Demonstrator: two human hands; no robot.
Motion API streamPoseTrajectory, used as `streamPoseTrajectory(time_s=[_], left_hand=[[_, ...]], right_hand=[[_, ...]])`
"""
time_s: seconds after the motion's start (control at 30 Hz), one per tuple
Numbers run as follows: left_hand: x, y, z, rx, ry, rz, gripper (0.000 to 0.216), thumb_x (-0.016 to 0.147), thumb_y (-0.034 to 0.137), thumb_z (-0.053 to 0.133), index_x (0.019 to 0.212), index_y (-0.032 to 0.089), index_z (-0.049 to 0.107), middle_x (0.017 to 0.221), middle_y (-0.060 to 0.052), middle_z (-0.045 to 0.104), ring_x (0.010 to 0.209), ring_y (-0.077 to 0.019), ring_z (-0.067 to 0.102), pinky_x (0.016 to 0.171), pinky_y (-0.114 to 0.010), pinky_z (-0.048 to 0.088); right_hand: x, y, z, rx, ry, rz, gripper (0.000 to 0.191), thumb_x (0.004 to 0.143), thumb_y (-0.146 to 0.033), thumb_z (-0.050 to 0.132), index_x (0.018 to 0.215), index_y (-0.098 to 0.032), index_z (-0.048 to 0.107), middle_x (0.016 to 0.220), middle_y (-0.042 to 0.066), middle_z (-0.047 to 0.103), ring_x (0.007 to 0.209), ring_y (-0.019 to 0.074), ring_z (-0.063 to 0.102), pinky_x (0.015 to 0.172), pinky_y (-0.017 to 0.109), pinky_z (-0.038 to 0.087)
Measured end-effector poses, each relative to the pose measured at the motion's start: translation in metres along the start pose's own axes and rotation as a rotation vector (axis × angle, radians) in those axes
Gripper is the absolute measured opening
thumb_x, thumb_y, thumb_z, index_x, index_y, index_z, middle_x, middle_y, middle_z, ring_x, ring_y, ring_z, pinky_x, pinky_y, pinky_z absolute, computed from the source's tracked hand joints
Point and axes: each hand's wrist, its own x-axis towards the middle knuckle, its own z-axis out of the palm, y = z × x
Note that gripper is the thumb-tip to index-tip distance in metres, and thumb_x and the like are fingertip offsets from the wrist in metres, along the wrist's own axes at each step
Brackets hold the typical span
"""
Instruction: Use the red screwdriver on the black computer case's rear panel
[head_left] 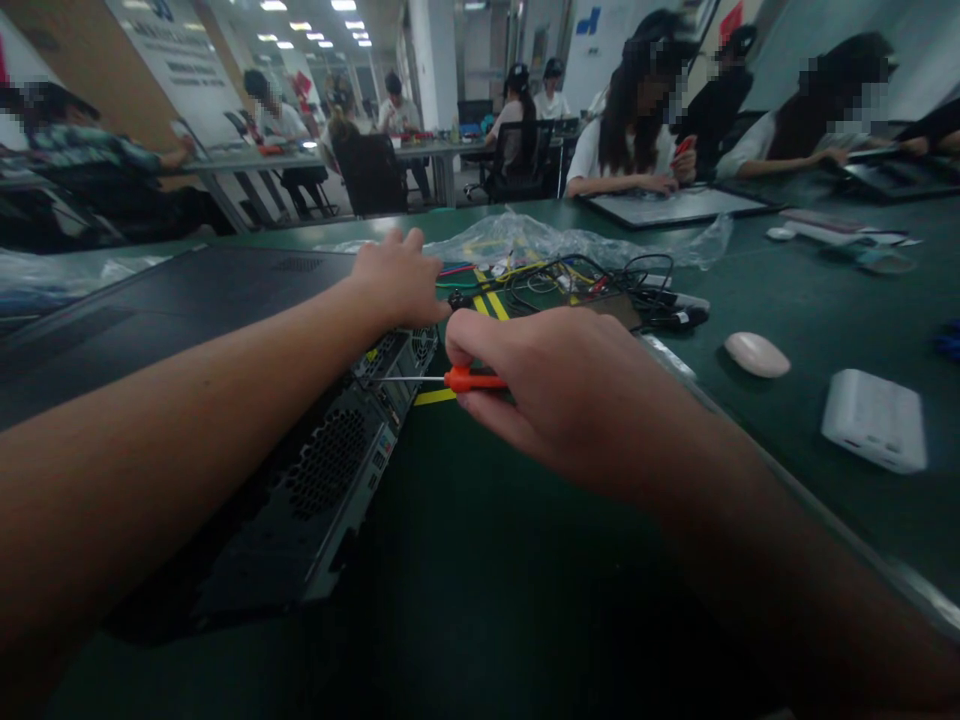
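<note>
A black computer case [247,265] lies on the green table at the left, its rear panel with vents and ports [330,460] facing right. My left hand [397,275] rests at the far end of the case near its rear edge, fingers apart. My right hand [555,385] is closed round the orange handle of a screwdriver [474,380]. The thin metal shaft points left and reaches the rear panel. Whether its tip sits in a screw is too small to tell.
Behind my hands lie tangled cables [570,280] and clear plastic wrap [517,235]. A pale rounded object [757,355] and a white boxy device [875,420] are on the right. Across the table [465,560], two people handle flat panels [675,205]; others sit farther back.
</note>
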Motion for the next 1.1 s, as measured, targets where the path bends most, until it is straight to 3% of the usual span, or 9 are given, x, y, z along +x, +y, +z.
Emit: streamPoseTrajectory(time_s=[0.17,0.37,0.5,0.6,0.73,0.87,0.93,1.1], left_hand=[[-0.001,0.0,0.001,0.029,0.028,0.03,0.08,0.092,0.067,0.061,0.156,0.021,0.072,0.165,-0.026,0.056,0.154,-0.0526,0.05,0.116,-0.062,0.053],[-0.002,0.001,0.0,-0.018,0.004,-0.014,0.086,0.09,0.076,0.064,0.166,0.036,0.063,0.169,-0.016,0.056,0.157,-0.0534,0.044,0.121,-0.064,0.047],[-0.002,0.001,-0.002,-0.046,-0.007,0.0,0.088,0.089,0.078,0.067,0.166,0.036,0.063,0.168,-0.015,0.059,0.157,-0.056,0.042,0.123,-0.065,0.046],[-0.004,0.002,-0.004,-0.041,-0.005,0.003,0.085,0.091,0.077,0.066,0.165,0.034,0.065,0.168,-0.016,0.058,0.156,-0.0556,0.043,0.122,-0.066,0.047],[-0.009,0.004,-0.008,0.006,-0.001,0.016,0.081,0.097,0.074,0.061,0.159,0.022,0.07,0.169,-0.023,0.054,0.152,-0.0529,0.048,0.118,-0.066,0.051],[-0.01,0.004,-0.008,0.021,-0.003,0.031,0.081,0.1,0.07,0.059,0.158,0.015,0.07,0.168,-0.026,0.054,0.153,-0.0513,0.047,0.117,-0.062,0.052],[-0.007,0.003,-0.006,0.016,0.003,0.024,0.081,0.098,0.068,0.061,0.159,0.016,0.069,0.168,-0.024,0.054,0.154,-0.0515,0.047,0.119,-0.062,0.051],[0.0,0.001,0.003,-0.034,0.018,-0.02,0.082,0.09,0.072,0.064,0.162,0.033,0.067,0.167,-0.016,0.056,0.159,-0.0548,0.043,0.121,-0.064,0.046]], right_hand=[[-0.002,0.0,-0.003,0.01,-0.013,-0.002,0.029,0.104,-0.022,0.061,0.131,-0.02,0.073,0.084,0.004,0.075,0.061,0.0159,0.05,0.062,0.035,0.023],[-0.001,-0.001,-0.002,0.02,-0.058,0.007,0.019,0.107,-0.031,0.062,0.115,-0.019,0.075,0.083,0.005,0.074,0.066,0.0174,0.052,0.064,0.034,0.023],[0.0,-0.002,-0.001,0.0,-0.123,0.032,0.031,0.114,-0.035,0.051,0.103,-0.02,0.075,0.081,0.005,0.072,0.064,0.0171,0.048,0.064,0.035,0.021],[0.001,-0.003,0.001,0.016,-0.121,0.044,0.031,0.116,-0.035,0.048,0.112,-0.018,0.074,0.085,0.005,0.074,0.065,0.0167,0.049,0.064,0.035,0.023],[0.001,-0.003,0.002,0.053,-0.06,0.054,0.032,0.107,-0.034,0.064,0.134,-0.018,0.066,0.096,0.006,0.079,0.069,0.0162,0.057,0.062,0.032,0.025],[0.002,-0.002,0.001,0.023,-0.059,0.049,0.034,0.104,-0.023,0.061,0.138,-0.019,0.067,0.1,0.008,0.08,0.067,0.015,0.057,0.062,0.032,0.025],[0.003,-0.001,0.0,0.017,-0.069,0.05,0.034,0.105,-0.021,0.059,0.137,-0.019,0.068,0.1,0.009,0.08,0.065,0.0147,0.055,0.062,0.033,0.025],[0.003,0.0,0.001,0.027,-0.061,0.047,0.031,0.105,-0.023,0.06,0.135,-0.02,0.069,0.095,0.007,0.079,0.064,0.0146,0.054,0.062,0.033,0.026]])
